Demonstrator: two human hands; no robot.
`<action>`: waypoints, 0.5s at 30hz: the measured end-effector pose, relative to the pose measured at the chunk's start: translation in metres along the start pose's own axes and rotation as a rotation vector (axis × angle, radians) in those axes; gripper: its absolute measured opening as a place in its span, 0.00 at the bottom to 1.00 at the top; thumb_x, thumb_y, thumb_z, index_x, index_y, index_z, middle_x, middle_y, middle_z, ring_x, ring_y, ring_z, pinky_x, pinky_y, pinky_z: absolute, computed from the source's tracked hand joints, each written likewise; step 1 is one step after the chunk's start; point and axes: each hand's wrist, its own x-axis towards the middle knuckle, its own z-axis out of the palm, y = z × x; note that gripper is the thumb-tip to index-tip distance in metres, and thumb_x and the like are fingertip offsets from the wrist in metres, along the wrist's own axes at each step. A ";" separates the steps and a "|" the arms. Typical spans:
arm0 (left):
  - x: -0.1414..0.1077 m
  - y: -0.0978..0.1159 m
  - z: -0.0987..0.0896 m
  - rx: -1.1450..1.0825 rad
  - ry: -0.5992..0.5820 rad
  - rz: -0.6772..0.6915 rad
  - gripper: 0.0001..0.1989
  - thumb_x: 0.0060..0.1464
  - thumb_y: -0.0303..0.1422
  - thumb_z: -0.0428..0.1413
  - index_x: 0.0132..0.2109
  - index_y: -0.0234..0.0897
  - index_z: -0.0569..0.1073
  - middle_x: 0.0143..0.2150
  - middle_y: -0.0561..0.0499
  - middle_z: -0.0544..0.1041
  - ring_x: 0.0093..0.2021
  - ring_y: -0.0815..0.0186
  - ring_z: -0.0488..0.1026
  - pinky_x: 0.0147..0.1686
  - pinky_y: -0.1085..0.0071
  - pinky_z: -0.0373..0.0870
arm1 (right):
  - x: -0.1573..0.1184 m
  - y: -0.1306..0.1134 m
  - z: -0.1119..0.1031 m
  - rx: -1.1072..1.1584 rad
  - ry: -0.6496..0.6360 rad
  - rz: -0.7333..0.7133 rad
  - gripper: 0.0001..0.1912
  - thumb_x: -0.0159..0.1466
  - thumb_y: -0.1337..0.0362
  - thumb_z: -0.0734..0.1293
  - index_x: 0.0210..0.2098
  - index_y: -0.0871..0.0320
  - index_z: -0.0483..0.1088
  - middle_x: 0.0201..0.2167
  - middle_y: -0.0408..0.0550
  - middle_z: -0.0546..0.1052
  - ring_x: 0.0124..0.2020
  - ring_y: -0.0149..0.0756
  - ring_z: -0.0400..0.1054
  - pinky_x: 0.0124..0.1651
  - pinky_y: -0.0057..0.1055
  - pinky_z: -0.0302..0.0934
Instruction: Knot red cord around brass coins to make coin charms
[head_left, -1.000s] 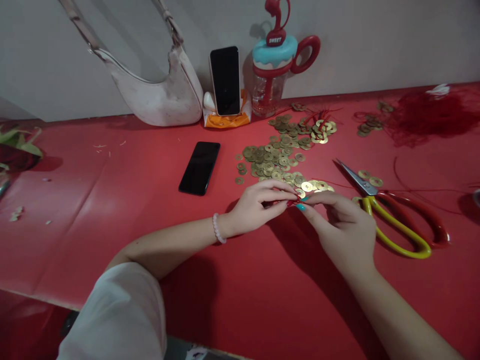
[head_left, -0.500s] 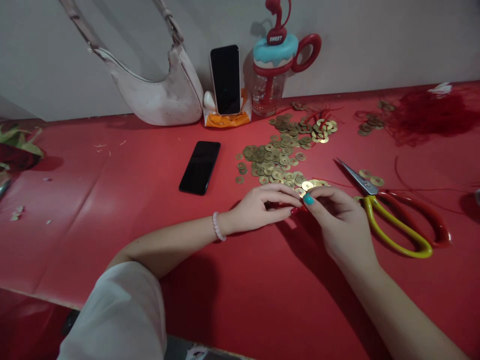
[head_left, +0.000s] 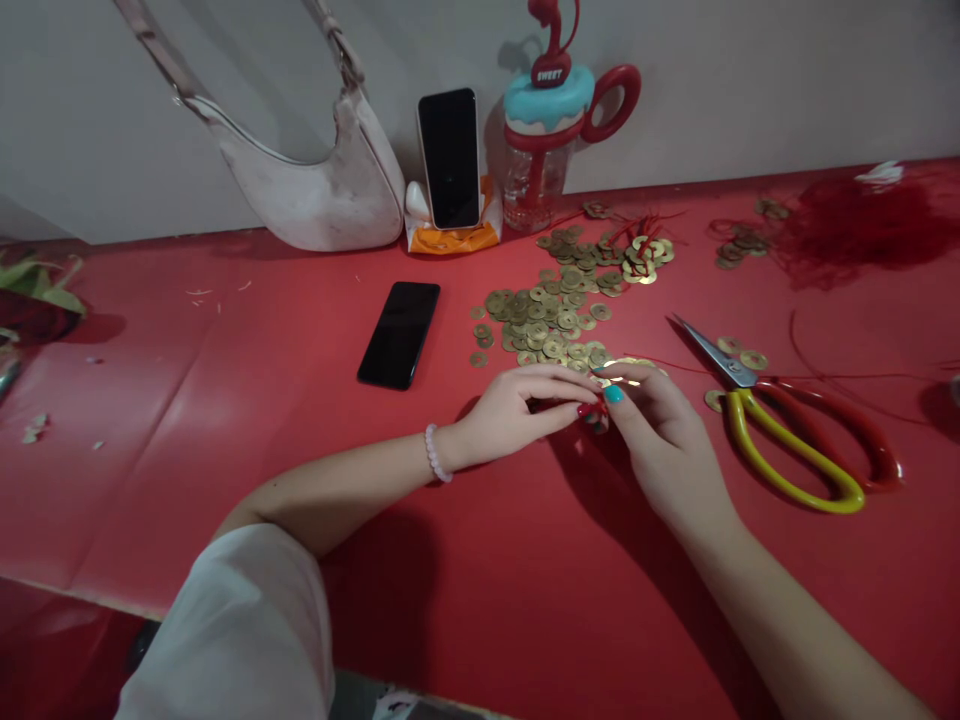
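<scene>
Red cord pinched between fingertips of left hand and right hand, both wrists resting low on bench.

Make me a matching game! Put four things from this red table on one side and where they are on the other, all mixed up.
Things:
1. scissors
2. black phone
3. pink bag
4. brass coins

Places:
A. leaning on the wall
B. lying flat, left of the coins
C. heaped beyond the two hands
D. right of the right hand

Pairs: 1-D, 2-B, 3-A, 4-C
</scene>
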 end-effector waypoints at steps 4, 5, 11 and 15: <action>0.002 0.000 0.000 -0.033 0.071 -0.069 0.08 0.52 0.26 0.55 0.38 0.35 0.78 0.42 0.45 0.78 0.45 0.66 0.73 0.47 0.70 0.68 | -0.002 -0.002 0.000 -0.041 -0.003 -0.060 0.08 0.61 0.61 0.64 0.41 0.52 0.65 0.26 0.41 0.70 0.28 0.31 0.66 0.31 0.28 0.62; 0.002 0.000 0.000 -0.044 0.083 -0.087 0.08 0.52 0.26 0.55 0.38 0.35 0.78 0.42 0.45 0.78 0.45 0.66 0.73 0.47 0.70 0.68 | -0.003 -0.003 -0.001 -0.061 0.002 -0.079 0.08 0.60 0.62 0.64 0.40 0.52 0.65 0.26 0.41 0.70 0.28 0.31 0.66 0.32 0.29 0.62; 0.002 -0.002 -0.002 -0.053 0.120 -0.218 0.08 0.53 0.29 0.55 0.39 0.37 0.78 0.45 0.46 0.76 0.43 0.67 0.72 0.40 0.71 0.67 | -0.005 -0.005 -0.002 -0.166 0.051 -0.096 0.05 0.59 0.64 0.64 0.37 0.55 0.67 0.26 0.42 0.71 0.28 0.31 0.66 0.32 0.29 0.62; 0.002 -0.001 -0.002 -0.052 0.135 -0.273 0.09 0.53 0.29 0.55 0.40 0.37 0.78 0.46 0.46 0.76 0.43 0.67 0.72 0.41 0.71 0.67 | -0.004 -0.006 -0.003 -0.210 0.086 -0.097 0.05 0.59 0.66 0.63 0.35 0.55 0.69 0.24 0.41 0.68 0.25 0.30 0.63 0.27 0.27 0.59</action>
